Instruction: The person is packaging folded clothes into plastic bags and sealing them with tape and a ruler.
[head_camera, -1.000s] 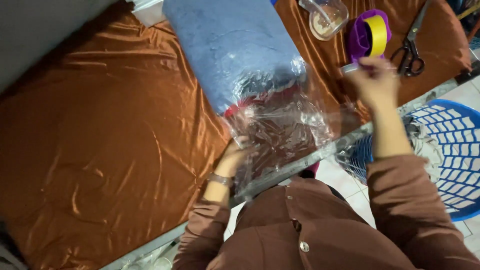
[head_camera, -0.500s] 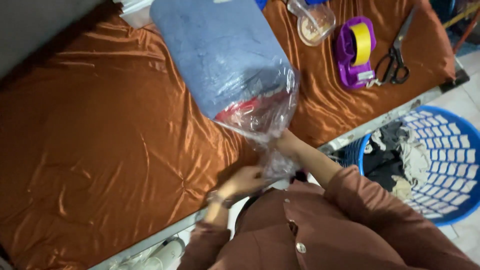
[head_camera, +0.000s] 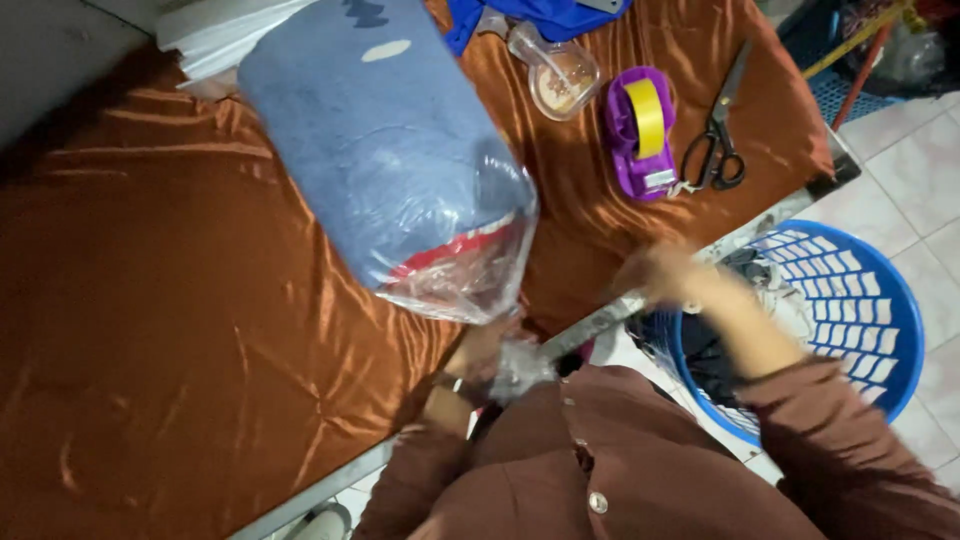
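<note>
Bagged laundry bundle (head_camera: 390, 160): blue folded cloth in a clear plastic bag, lying on the brown satin table cover (head_camera: 150, 330), long axis running from the upper centre of the frame down toward the lower centre.

Left hand (head_camera: 490, 358): at lower centre, closing tight on the gathered bag neck (head_camera: 520, 365), directly below the bundle's open end.

Right hand (head_camera: 665, 272): blurred, hovering right of centre over the table edge; fingers' spread cannot be told. It is sitting nearer the purple tape dispenser (head_camera: 640, 130) and the scissors (head_camera: 715, 135), both at upper right. Blue basket (head_camera: 850, 320) at right.
</note>
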